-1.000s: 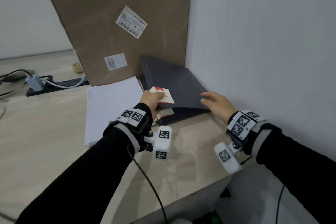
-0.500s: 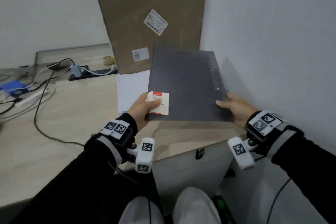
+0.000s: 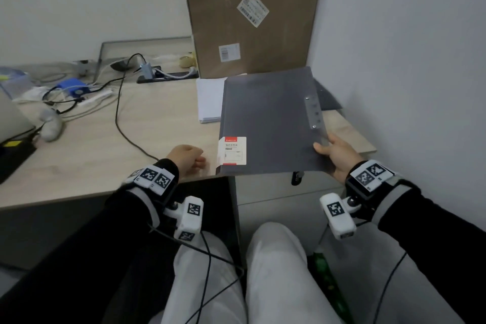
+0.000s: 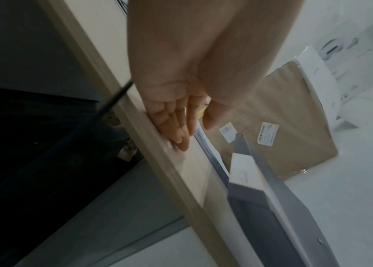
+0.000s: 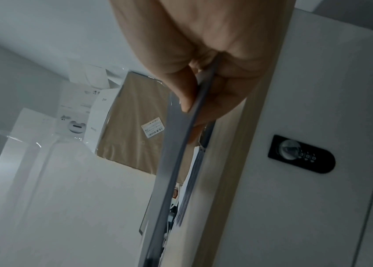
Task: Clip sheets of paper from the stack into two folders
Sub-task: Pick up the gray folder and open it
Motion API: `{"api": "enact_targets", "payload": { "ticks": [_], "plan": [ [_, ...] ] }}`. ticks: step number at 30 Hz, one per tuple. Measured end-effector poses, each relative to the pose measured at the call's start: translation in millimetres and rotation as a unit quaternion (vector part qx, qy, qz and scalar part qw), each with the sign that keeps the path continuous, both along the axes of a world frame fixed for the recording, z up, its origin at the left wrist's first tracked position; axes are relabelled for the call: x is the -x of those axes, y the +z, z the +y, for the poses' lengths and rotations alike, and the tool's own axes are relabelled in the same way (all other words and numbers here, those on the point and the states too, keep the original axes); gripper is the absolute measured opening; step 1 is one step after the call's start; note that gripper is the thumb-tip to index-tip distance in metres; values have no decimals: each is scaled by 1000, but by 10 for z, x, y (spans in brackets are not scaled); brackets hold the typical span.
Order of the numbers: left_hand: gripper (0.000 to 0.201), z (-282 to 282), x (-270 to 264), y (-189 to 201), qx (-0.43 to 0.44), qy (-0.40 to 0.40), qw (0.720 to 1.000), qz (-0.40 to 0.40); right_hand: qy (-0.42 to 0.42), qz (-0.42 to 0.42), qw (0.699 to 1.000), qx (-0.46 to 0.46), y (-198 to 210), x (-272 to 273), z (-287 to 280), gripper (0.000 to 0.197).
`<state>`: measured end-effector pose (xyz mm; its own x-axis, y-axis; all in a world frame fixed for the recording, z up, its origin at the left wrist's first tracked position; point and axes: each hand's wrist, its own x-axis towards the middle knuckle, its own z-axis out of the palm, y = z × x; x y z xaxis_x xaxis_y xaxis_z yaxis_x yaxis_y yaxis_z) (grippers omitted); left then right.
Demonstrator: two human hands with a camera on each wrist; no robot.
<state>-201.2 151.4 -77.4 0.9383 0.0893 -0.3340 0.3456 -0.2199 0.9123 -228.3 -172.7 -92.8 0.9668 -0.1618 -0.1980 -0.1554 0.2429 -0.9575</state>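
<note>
A closed grey folder (image 3: 271,118) with a white and red label at its near left corner hangs flat over the desk's near right part. My right hand (image 3: 334,155) pinches its near right corner, thumb on top, as the right wrist view shows on the folder's edge (image 5: 174,162). My left hand (image 3: 188,156) holds nothing; its relaxed fingers (image 4: 180,126) rest on the desk's front edge, left of the folder (image 4: 261,180). The white paper stack (image 3: 209,98) lies on the desk behind the folder's left side. A second dark folder (image 3: 327,98) peeks out at the back right by the wall.
A large cardboard box (image 3: 252,8) leans against the back wall. Cables (image 3: 118,102), a power strip (image 3: 168,76) and small devices crowd the wooden desk's (image 3: 105,155) left half. A white cabinet with a combination lock (image 5: 302,153) stands under the desk at right; the wall is close on the right.
My left hand has let go of the folder's labelled corner and dropped left to the desk edge. The right hand alone now holds the folder, which came off the other folder toward me.
</note>
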Motion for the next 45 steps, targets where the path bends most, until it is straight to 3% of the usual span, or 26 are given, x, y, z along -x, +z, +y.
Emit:
{"api": "enact_targets", "payload": {
  "ticks": [4,7,11,14,18,21,25,28,31,35,38,42,43,45],
  "plan": [
    [9,286,114,20,-62,44,996,48,22,10,1000,9,-7,41,134,44],
    [25,512,197,63,-94,92,988,83,43,16,999,18,-13,40,251,42],
    [30,672,246,121,-97,114,986,69,64,18,997,37,-44,5,418,38],
    [11,557,303,170,-48,90,994,46,79,20,995,52,-60,-16,510,35],
    [40,321,365,192,-11,19,1000,10,98,28,992,78,-99,-46,556,35],
    [23,165,406,242,20,-21,999,18,98,37,989,102,-119,-60,531,35],
    [34,62,426,247,6,-50,999,10,107,40,977,182,-68,-65,459,29],
    [15,26,438,261,-12,-64,998,15,128,35,954,269,14,-58,417,19],
    [16,10,448,257,-9,-78,997,5,124,6,939,321,125,20,418,22],
    [10,-10,490,255,4,-93,996,4,165,-42,935,311,292,181,375,34],
    [10,-53,523,257,22,-110,994,7,154,-96,953,242,414,293,317,44],
    [23,-189,566,293,9,-147,989,8,137,-118,962,206,511,352,254,53],
    [34,-222,569,291,-2,-152,988,3,138,-110,965,195,510,354,244,52],
    [76,-272,553,264,-38,-177,984,-4,138,-91,971,175,481,359,230,51]
  ]
}}
